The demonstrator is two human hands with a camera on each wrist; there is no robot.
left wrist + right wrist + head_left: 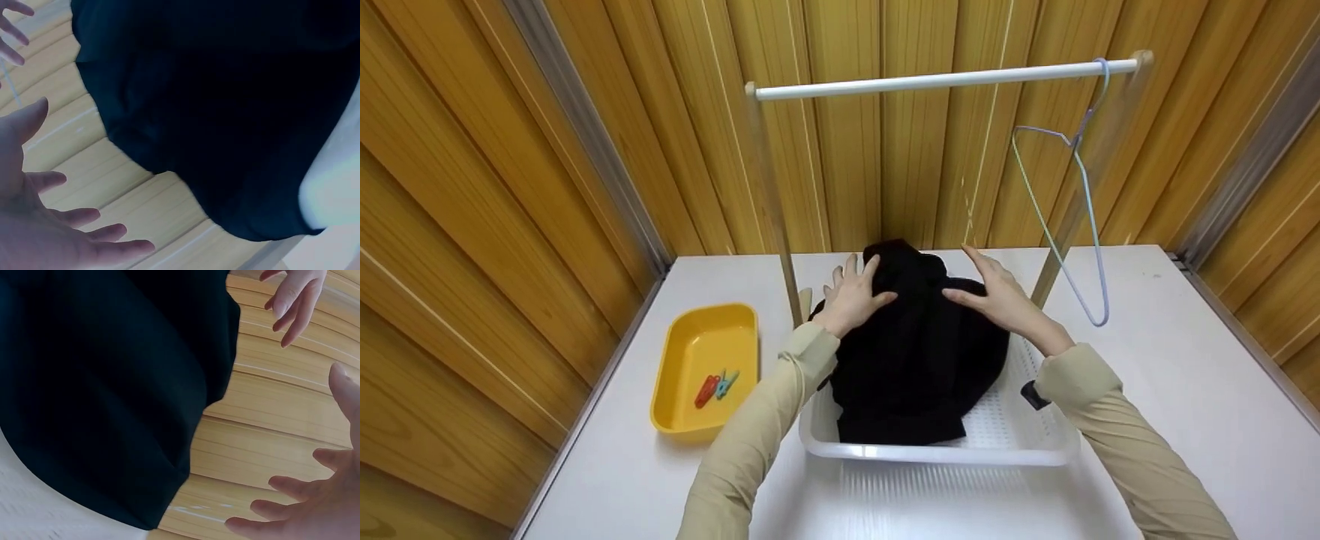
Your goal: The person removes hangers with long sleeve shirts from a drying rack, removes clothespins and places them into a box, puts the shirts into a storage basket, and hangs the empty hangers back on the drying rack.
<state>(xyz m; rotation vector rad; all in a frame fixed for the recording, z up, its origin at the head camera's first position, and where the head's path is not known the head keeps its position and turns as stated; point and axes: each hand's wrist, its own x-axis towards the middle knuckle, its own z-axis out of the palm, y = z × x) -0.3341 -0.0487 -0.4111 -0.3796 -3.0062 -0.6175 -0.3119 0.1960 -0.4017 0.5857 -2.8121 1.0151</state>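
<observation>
A black cloth garment (915, 352) lies bunched in a white plastic basket (945, 454), its upper part heaped toward the back wall. My left hand (851, 296) is over the garment's left side with fingers spread, and its palm shows empty in the left wrist view. On the other side my right hand (997, 296) hovers by the garment's right shoulder, thumb and fingers apart, holding nothing. Dark fabric (214, 112) fills much of the left wrist view, beside the outstretched fingers. The right wrist view shows the same black fabric (112, 394) with both hands off to its right.
Behind the basket stands a rack with a white rail (945, 81). A pastel wire hanger (1086, 180) hangs near its right end. To the left, a yellow tray (679, 360) holds red clothespins (707, 391) and a teal clothespin (725, 385). Wood-panelled walls enclose the white table (1185, 390).
</observation>
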